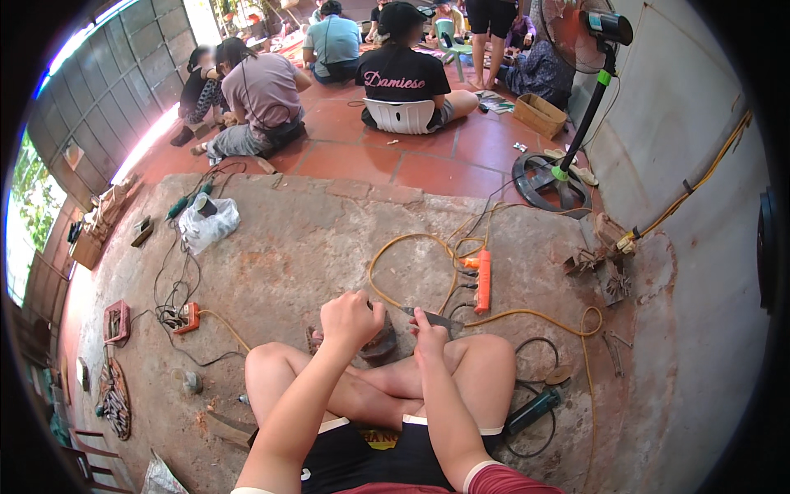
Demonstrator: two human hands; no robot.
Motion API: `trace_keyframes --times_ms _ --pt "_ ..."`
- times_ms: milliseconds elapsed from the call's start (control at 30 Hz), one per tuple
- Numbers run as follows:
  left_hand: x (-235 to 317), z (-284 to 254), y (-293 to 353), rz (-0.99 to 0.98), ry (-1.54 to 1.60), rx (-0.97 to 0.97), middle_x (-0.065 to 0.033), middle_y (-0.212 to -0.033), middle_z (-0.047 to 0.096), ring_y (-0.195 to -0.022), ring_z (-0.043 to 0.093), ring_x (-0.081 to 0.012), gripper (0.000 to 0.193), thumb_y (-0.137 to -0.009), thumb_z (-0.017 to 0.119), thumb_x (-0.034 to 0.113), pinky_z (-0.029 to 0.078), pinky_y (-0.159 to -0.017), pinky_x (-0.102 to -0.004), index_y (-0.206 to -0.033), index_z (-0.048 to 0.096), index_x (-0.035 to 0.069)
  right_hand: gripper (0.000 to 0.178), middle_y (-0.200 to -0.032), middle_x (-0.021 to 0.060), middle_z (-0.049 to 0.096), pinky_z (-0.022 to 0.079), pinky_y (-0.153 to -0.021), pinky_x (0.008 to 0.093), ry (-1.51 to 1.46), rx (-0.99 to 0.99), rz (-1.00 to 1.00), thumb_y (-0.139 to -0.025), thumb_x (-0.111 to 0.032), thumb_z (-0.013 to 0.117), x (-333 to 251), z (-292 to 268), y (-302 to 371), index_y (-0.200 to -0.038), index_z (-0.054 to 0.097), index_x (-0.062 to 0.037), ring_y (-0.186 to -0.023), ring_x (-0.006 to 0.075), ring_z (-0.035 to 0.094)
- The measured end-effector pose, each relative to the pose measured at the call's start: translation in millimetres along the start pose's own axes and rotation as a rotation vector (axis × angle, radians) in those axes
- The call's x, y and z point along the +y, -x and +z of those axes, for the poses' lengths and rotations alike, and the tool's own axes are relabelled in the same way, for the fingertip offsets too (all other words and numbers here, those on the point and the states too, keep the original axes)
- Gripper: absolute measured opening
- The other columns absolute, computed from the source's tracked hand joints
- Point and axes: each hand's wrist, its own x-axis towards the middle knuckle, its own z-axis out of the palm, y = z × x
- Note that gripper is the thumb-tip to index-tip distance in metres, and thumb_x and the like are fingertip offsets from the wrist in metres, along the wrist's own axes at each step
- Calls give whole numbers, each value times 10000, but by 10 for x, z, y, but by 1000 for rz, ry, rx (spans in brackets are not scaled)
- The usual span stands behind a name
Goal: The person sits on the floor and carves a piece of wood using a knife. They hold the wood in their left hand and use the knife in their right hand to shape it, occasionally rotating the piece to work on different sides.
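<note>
I sit cross-legged on a rough concrete floor with both forearms reaching forward. My left hand (352, 319) is closed in a fist above a dark, block-like metal piece (379, 344) between my shins. What the fist holds, if anything, is hidden behind its fingers. Just to the right, my right hand (428, 332) grips a dark grey, flat metal blade (445, 321). The blade's narrow tip points left, toward the fist, and its broader end extends right. The two hands are apart.
Ahead lie an orange power strip (484, 281) and looping yellow cable (409, 237). A green power tool (533, 412) rests by my right knee. Leftward are an orange socket box (188, 319), pink basket (118, 322) and plastic bag (211, 226). A fan (563, 174) stands beyond, near seated people.
</note>
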Motion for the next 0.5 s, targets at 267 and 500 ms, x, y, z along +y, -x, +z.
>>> trace_keyframes --times_ms 267,500 --pt "15 -5 7 -10 5 5 -184 -646 647 -588 663 -340 316 -738 608 311 531 -546 -432 -628 652 18 122 -789 26 646 457 -524 234 -19 0 3 -862 -129 738 17 0 -6 -880 640 -59 -678 107 611" --pt "18 -3 3 -10 1 -2 -180 -651 651 -592 666 -338 313 -741 607 310 534 -552 -431 -628 649 21 114 -786 24 648 456 -514 234 -16 -2 7 -862 -119 736 60 -4 -31 -868 636 -64 -666 108 610"
